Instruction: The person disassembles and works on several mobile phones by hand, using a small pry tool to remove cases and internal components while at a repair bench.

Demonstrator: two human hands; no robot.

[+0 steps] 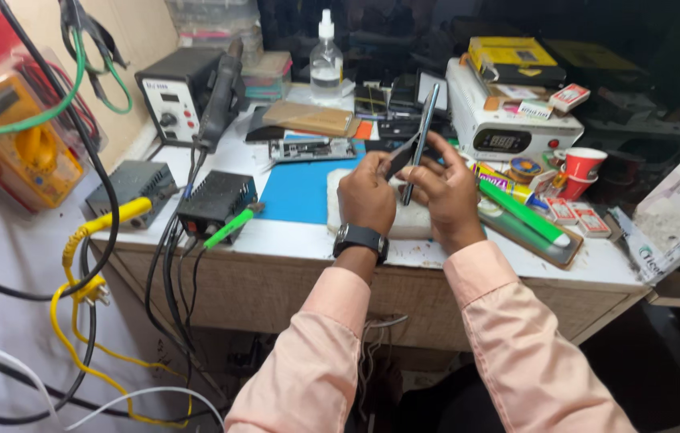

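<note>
Your left hand (366,195), watch on the wrist, is closed around a thin dark card-like piece (402,155), pinching it between thumb and fingers. Your right hand (446,189) grips a slim dark phone (421,137) at its lower end, fingers wrapped on it; the phone stands edge-on and nearly upright, tilted slightly right at the top. The card's tip meets the phone's edge near its lower half; whether it sits in the seam you cannot tell. Both hands hover above a white pad (340,210) lying beside a blue mat (301,191) on the workbench (292,239). Left of the mat: a black box with a green-handled tool (228,228), and a soldering station (177,92) behind. Right of your hands: a green marker (521,211), two red paper cups (581,170), and a white heating unit (508,120). A clear bottle (325,60) stands at the back.
</note>
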